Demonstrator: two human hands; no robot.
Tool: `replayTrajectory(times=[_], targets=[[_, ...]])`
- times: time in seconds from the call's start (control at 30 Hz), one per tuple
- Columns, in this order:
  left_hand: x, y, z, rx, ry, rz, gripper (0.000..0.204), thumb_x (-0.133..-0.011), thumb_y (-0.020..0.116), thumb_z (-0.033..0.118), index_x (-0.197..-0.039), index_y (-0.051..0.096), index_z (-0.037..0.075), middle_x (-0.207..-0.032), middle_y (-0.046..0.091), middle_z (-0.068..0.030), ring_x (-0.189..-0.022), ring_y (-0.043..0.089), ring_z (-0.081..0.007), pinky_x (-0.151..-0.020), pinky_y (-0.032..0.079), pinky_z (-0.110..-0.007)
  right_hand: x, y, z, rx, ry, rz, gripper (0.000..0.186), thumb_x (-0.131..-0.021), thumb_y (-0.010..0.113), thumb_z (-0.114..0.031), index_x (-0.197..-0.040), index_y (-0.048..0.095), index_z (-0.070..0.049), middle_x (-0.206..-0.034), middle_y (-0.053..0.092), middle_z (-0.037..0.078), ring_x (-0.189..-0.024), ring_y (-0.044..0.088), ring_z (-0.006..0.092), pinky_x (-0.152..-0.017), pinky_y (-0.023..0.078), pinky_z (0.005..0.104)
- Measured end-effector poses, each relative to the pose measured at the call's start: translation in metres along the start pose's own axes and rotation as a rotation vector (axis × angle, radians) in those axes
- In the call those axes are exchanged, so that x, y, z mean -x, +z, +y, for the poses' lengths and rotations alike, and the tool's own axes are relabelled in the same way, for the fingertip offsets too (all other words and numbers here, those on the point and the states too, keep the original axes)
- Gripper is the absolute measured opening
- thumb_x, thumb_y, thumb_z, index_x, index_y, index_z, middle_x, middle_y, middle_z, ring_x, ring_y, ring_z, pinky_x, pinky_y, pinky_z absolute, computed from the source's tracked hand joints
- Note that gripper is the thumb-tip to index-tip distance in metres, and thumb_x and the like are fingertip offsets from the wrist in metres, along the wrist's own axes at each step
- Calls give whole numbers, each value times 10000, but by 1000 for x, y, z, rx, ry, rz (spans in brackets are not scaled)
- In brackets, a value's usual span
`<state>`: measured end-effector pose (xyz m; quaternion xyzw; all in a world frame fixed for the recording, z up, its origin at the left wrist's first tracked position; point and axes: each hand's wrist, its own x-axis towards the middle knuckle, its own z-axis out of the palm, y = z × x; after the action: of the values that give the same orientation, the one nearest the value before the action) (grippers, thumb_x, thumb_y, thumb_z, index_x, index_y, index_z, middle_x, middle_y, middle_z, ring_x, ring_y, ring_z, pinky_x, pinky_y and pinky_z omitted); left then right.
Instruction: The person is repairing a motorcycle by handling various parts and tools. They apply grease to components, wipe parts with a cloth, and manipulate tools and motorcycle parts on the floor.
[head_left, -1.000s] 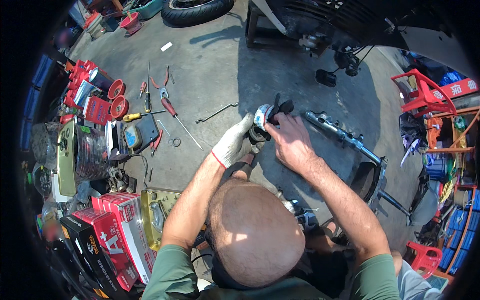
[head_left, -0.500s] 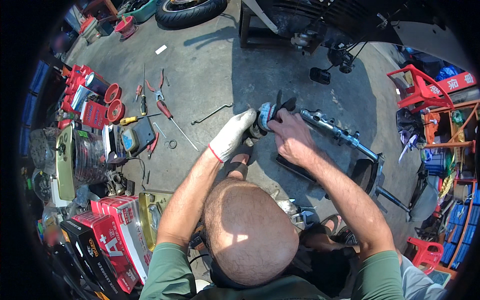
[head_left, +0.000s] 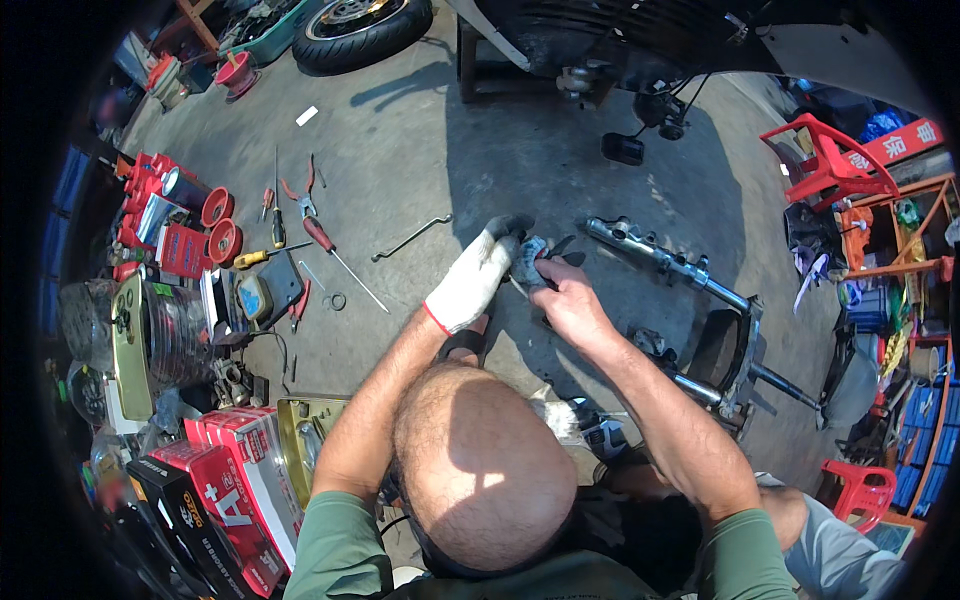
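Observation:
My left hand [head_left: 470,275], in a white glove with red cuff, is closed round a dark part [head_left: 510,226] just above my bent bare knee. My bare right hand [head_left: 570,305] grips a blue-and-white patterned rag [head_left: 530,258] pressed against that part, partly hiding it. Dark flaps [head_left: 568,255] stick out behind my fingers. Right of my hands lies a chrome fork tube [head_left: 650,255] on the concrete floor, with another metal tube [head_left: 693,388] below it. A bent wrench [head_left: 411,236] lies to the left.
Screwdrivers [head_left: 345,265] and pliers [head_left: 305,200] lie on the left floor, beside red boxes [head_left: 230,490] and cans. A tyre [head_left: 360,45] lies at the back, near a dark vehicle body [head_left: 620,40]. Red stools [head_left: 830,165] and an orange shelf [head_left: 900,270] line the right.
My right hand and the rag have moved slightly down, the rag now smaller in view. More of the left glove's dark fingertips shows. The view has shifted slightly, uncovering the lower tube.

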<state>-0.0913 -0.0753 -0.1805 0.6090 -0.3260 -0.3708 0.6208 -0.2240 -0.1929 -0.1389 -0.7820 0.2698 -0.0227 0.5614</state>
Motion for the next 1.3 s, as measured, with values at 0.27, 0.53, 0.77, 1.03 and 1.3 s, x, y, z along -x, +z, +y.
replayTrajectory(times=[0.27, 0.53, 0.77, 1.03, 1.3], targets=[[-2, -3, -2, 438, 3, -8, 611, -1046, 476, 475, -1458, 461, 25, -1230, 629, -85, -1080, 599, -164, -931, 477, -314, 5, -27, 9, -915, 137, 130, 400, -901, 530, -4, -1295, 595, 31, -1141, 673, 67, -997, 613, 153, -926, 466, 311], [12, 4, 6, 648, -163, 97, 567, -1028, 494, 523, -1385, 576, 91, -1062, 705, -15, -888, 609, -99, -708, 452, -251, 29, -41, 14, 335, -222, 203, 187, -916, 552, -74, -1058, 637, 15, -853, 659, 128, -796, 641, 307, -725, 497, 404], [12, 15, 16, 598, -260, 93, 507, -1024, 516, 500, -1294, 643, 90, -1061, 695, -8, -907, 601, -120, -741, 463, -283, 25, -42, -14, 807, -387, 2, 275, -803, 581, 23, -1064, 661, -17, -1016, 586, 167, -973, 608, 328, -818, 492, 449], [4, 9, 9, 232, -190, -9, 527, -1029, 492, 517, -1248, 655, 67, -916, 663, -12, -798, 593, -115, -728, 498, -261, 10, -42, -8, 1068, -585, -148, 329, -777, 630, 1, -1097, 680, -56, -1020, 576, 138, -897, 591, 301, -812, 484, 422], [-21, 4, 31, -16, -171, -115, 560, -1025, 455, 511, -1233, 654, 31, -954, 662, -28, -873, 578, -108, -740, 503, -249, 14, -52, -6, 941, -685, 44, 378, -743, 662, 6, -1115, 686, -54, -1001, 561, 134, -892, 590, 300, -805, 473, 425]])
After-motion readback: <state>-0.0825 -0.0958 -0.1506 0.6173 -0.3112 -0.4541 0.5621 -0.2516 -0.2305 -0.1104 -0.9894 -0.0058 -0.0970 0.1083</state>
